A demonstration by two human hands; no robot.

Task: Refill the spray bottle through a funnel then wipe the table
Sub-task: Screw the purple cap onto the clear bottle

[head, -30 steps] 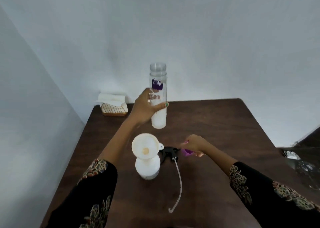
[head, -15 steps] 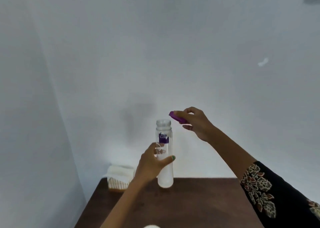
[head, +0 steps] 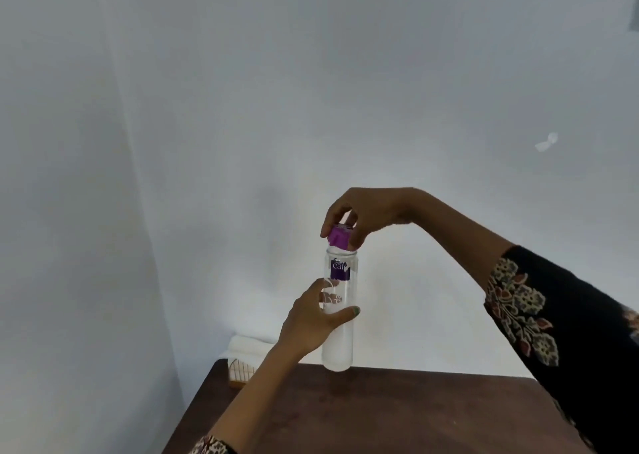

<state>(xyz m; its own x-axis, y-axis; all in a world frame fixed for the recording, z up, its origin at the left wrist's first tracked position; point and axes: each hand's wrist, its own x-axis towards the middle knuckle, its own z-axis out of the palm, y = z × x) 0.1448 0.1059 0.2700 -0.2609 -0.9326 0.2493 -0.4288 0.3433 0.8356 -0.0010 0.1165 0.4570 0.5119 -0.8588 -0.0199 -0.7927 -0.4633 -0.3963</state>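
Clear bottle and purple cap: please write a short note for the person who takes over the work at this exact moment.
Left hand grips the clear bottle around its middle, upright, above the far edge of the table.
Right hand pinches the purple cap at the bottle's mouth, tilted, not seated.
The bottle's lower part looks white, so some liquid remains.
A folded cloth in a holder sits at the table's far left corner.
Spray bottle and funnel are out of view.
Left: seat the cap, put the bottle down, close the spray bottle, wipe the table.
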